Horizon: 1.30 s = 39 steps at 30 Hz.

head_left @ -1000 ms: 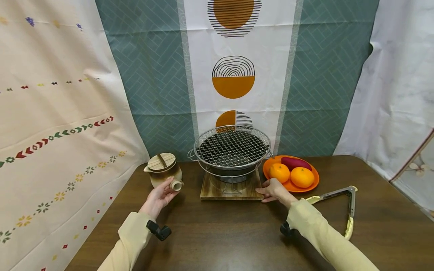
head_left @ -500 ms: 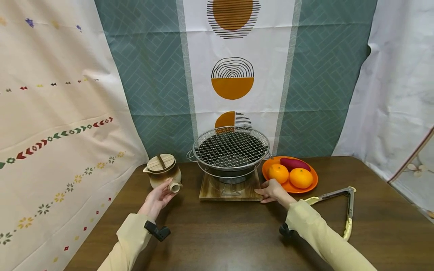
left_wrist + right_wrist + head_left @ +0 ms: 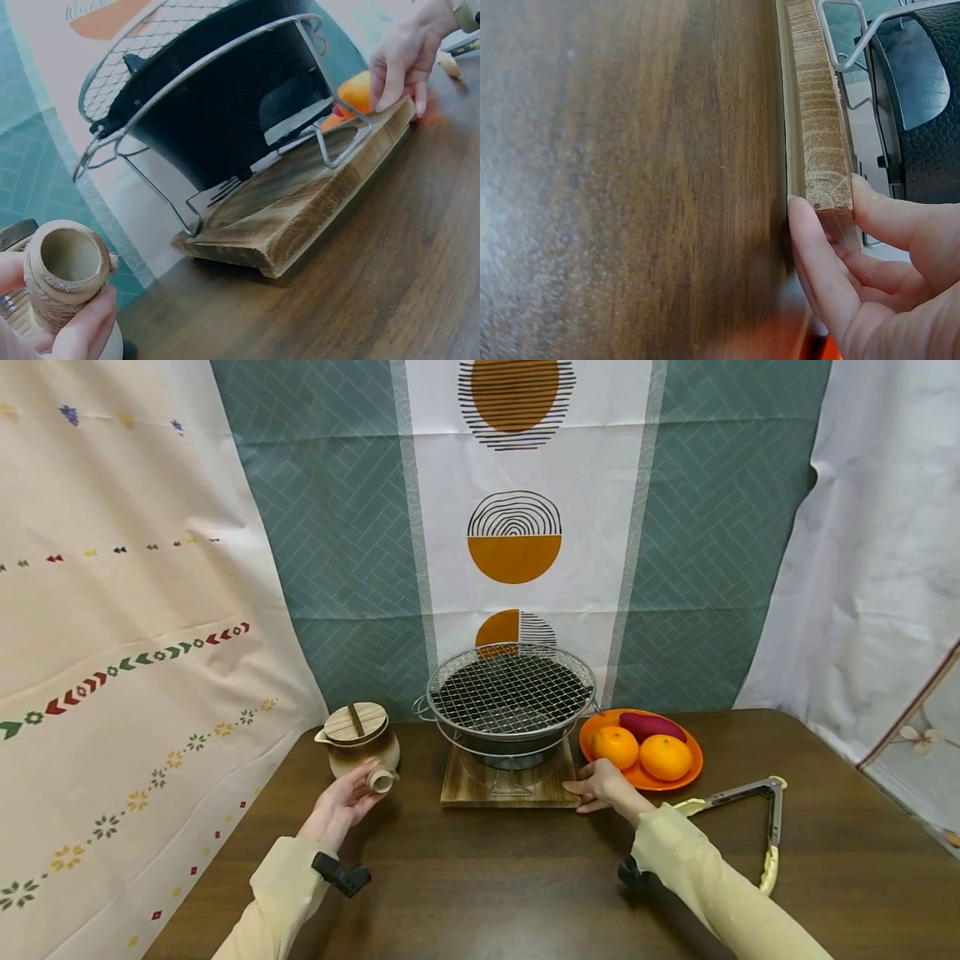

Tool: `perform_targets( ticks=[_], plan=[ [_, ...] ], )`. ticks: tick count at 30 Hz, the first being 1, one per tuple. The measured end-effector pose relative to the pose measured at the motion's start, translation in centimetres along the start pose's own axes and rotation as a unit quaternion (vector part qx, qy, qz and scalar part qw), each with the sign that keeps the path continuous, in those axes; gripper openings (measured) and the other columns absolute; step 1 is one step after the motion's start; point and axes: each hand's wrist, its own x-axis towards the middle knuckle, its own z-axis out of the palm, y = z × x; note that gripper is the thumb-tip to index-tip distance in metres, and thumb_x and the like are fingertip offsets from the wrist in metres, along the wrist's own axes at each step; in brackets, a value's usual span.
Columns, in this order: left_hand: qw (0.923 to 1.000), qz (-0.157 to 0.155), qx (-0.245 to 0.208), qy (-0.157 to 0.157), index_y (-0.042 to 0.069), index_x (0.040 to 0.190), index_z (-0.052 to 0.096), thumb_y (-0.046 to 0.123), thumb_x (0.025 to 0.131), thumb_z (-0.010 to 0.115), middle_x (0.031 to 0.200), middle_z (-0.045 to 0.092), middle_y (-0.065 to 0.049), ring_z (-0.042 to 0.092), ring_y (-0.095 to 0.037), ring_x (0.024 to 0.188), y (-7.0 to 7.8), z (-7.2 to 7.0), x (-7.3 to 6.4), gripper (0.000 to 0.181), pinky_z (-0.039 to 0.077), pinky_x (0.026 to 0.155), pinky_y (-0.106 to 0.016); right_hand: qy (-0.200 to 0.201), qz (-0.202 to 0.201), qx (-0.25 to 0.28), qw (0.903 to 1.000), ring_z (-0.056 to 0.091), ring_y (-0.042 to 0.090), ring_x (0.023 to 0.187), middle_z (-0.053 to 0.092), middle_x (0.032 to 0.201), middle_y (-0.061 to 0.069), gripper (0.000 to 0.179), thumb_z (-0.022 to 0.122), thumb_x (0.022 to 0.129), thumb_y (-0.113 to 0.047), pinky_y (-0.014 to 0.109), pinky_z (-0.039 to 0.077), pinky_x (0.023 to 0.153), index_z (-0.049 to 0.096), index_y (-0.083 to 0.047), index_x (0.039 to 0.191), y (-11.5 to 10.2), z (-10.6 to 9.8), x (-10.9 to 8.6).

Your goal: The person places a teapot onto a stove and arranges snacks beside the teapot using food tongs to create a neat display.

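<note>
At the left, a brown and cream side-handled teapot (image 3: 362, 750) with a wooden lid (image 3: 357, 722) stands on the table. My left hand (image 3: 335, 810) grips its hollow side handle (image 3: 66, 281), thumb and fingers on either side; the open end faces me. In the middle, a round tabletop grill (image 3: 513, 693) with a wire mesh top sits in a wire stand on a square wooden board (image 3: 468, 787). My right hand (image 3: 609, 787) pinches the board's near right corner, thumb on top and fingers along its lower edge, as the right wrist view (image 3: 889, 270) shows.
Behind my right hand, an orange plate (image 3: 699, 752) bears two oranges (image 3: 665, 757) and a purple sweet potato (image 3: 654, 725). Opened tongs (image 3: 772, 814) with pale yellow tips lie on the table to the right. Fabric hangings (image 3: 517, 468) close off the back and sides.
The teapot's handle has swung slightly left and toward me along with my left hand. My right hand keeps its hold on the board's corner, and the grill stays in place.
</note>
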Motion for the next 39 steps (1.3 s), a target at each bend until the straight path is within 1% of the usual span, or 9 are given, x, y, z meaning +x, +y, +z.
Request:
perform_targets(
  ticks=[2,4,9,15,22,28,33,37,39],
  plan=[
    [1.0,-0.003,-0.001,-0.008,-0.001,0.077,0.059,0.004,0.09,0.054,0.077,0.061,-0.013,0.062,-0.026,0.071,0.3,0.3,-0.7,0.014,0.047,0.081,-0.034,0.001,0.001,0.0,1.0,0.053,0.019,0.056,0.048,0.078,0.016,0.047,0.065,0.083,-0.003,0.035,0.053,0.06,0.039,0.021,0.115,0.0,0.0,0.0],
    [1.0,-0.001,0.006,0.0,0.001,0.075,0.06,0.005,0.09,0.053,0.075,0.061,-0.012,0.062,-0.025,0.068,0.5,0.6,-1.1,0.017,0.047,0.08,-0.033,0.003,0.004,-0.002,1.0,0.053,0.019,0.056,0.048,0.078,0.015,0.047,0.065,0.083,-0.003,0.034,0.053,0.059,0.04,0.02,0.115,-0.1,0.0,0.0],
    [0.9997,0.008,0.022,0.009,0.002,0.072,0.061,0.005,0.089,0.053,0.074,0.062,-0.01,0.062,-0.021,0.068,1.4,0.8,-1.6,0.018,0.049,0.076,-0.031,0.007,0.008,-0.006,0.9999,0.053,0.019,0.056,0.048,0.077,0.015,0.047,0.066,0.083,-0.003,0.034,0.053,0.059,0.041,0.02,0.115,-0.1,0.0,-0.1],
    [0.9987,0.016,0.047,0.008,0.003,0.07,0.062,0.006,0.089,0.055,0.073,0.062,-0.009,0.061,-0.019,0.067,2.2,1.3,-2.2,0.02,0.05,0.073,-0.029,0.005,0.004,-0.006,1.0,0.052,0.018,0.055,0.048,0.077,0.015,0.048,0.065,0.083,-0.003,0.034,0.053,0.059,0.039,0.02,0.115,-0.1,-0.1,-0.1],
    [0.9985,0.009,0.049,-0.02,0.002,0.072,0.065,0.007,0.091,0.052,0.075,0.062,-0.011,0.062,-0.023,0.069,3.1,1.4,-2.4,0.024,0.05,0.075,-0.031,-0.002,-0.001,0.003,1.0,0.052,0.018,0.055,0.048,0.078,0.015,0.046,0.065,0.083,-0.002,0.034,0.053,0.059,0.04,0.021,0.114,0.0,0.0,-0.1],
    [0.998,0.01,0.06,-0.021,0.003,0.069,0.066,0.008,0.09,0.054,0.073,0.064,-0.009,0.063,-0.022,0.068,3.9,1.8,-3.0,0.024,0.05,0.074,-0.031,0.002,-0.001,0.0,1.0,0.054,0.019,0.056,0.049,0.08,0.016,0.045,0.065,0.083,-0.002,0.033,0.053,0.058,0.041,0.021,0.114,0.1,0.2,0.0],
    [0.9975,0.009,0.067,-0.019,0.003,0.07,0.065,0.008,0.089,0.054,0.072,0.064,-0.009,0.063,-0.02,0.068,4.5,2.2,-3.2,0.023,0.051,0.073,-0.031,0.002,0.002,-0.001,1.0,0.054,0.02,0.057,0.049,0.08,0.016,0.046,0.065,0.083,-0.002,0.034,0.053,0.058,0.041,0.021,0.114,0.1,0.2,0.0],
    [0.9973,0.007,0.067,-0.029,0.002,0.07,0.066,0.008,0.09,0.053,0.071,0.065,-0.009,0.063,-0.02,0.068,5.1,2.8,-3.5,0.025,0.051,0.072,-0.031,0.001,0.007,-0.004,1.0,0.054,0.02,0.058,0.049,0.081,0.016,0.047,0.065,0.083,-0.003,0.034,0.053,0.059,0.041,0.021,0.115,0.0,0.1,0.0],
    [0.9968,0.007,0.069,-0.04,0.003,0.07,0.068,0.008,0.09,0.051,0.071,0.065,-0.009,0.063,-0.02,0.068,5.5,3.2,-3.7,0.027,0.051,0.072,-0.031,-0.002,0.007,-0.005,1.0,0.054,0.02,0.058,0.049,0.081,0.016,0.047,0.065,0.083,-0.003,0.034,0.053,0.059,0.041,0.021,0.115,-0.1,0.0,0.0]
  ],
)
